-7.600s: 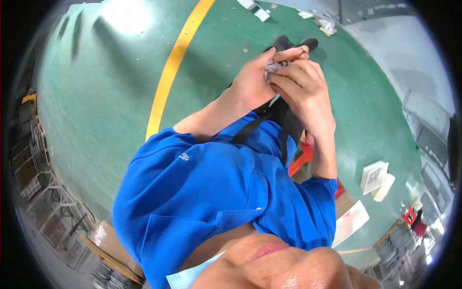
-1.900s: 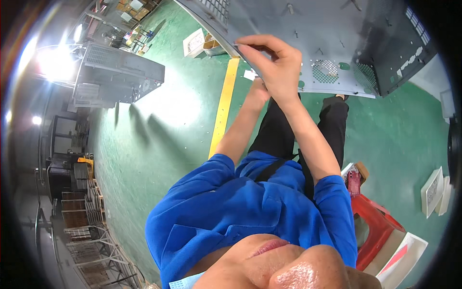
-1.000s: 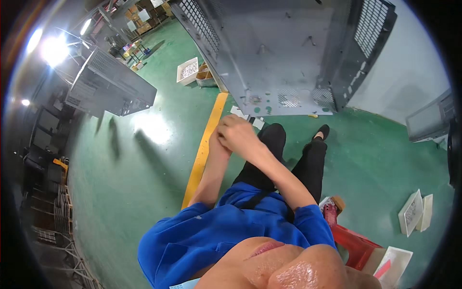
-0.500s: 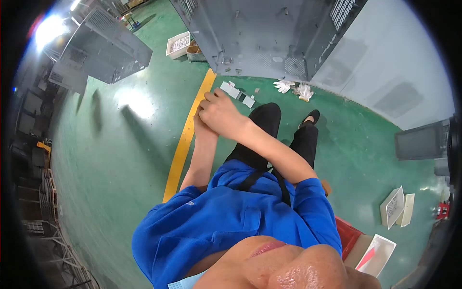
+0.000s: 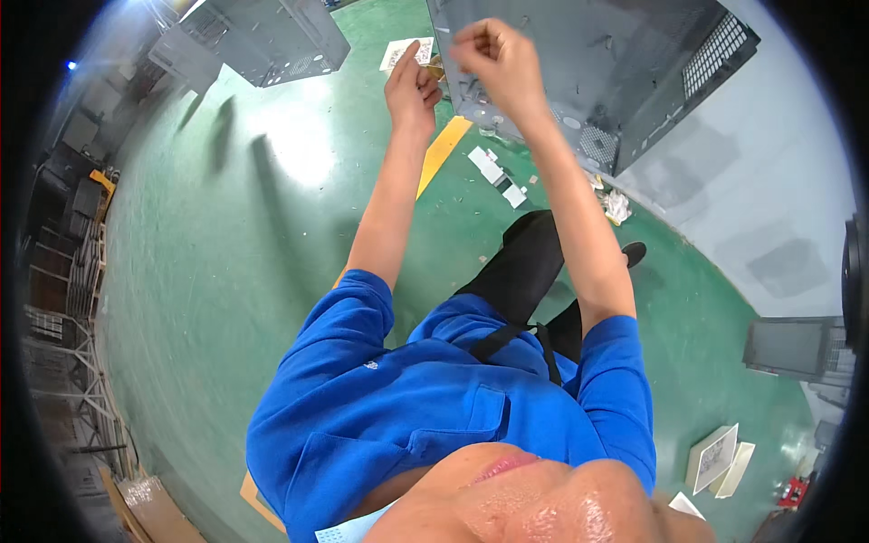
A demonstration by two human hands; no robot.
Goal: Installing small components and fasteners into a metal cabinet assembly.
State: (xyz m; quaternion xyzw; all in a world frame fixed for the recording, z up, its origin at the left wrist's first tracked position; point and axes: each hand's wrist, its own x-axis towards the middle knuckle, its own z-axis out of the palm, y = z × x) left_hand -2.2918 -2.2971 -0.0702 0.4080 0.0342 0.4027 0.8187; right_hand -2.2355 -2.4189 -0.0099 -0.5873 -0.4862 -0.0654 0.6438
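Note:
Both my arms reach up and forward toward a large grey metal cabinet [image 5: 625, 63] with perforated panels. My left hand [image 5: 412, 86] is raised beside the cabinet's lower left corner, fingers loosely extended and apart, with nothing visible in it. My right hand [image 5: 493, 56] is over the cabinet's sheet-metal face with its fingers curled in and pinched together; no object shows between them. The hands are a short way apart. My blue shirt and dark trousers fill the lower middle of the view.
A second grey metal case [image 5: 262, 36] stands at top left. A yellow floor line [image 5: 444, 149] runs across the green floor, with white scraps [image 5: 498, 172] and crumpled paper [image 5: 615, 204] by my feet. White boxes [image 5: 715, 457] lie lower right, wire racks [image 5: 63, 299] at left.
Half a second ago my hands were joined low near the yellow line. They have since risen, separated and reached the cabinet, and the view has tilted back toward it.

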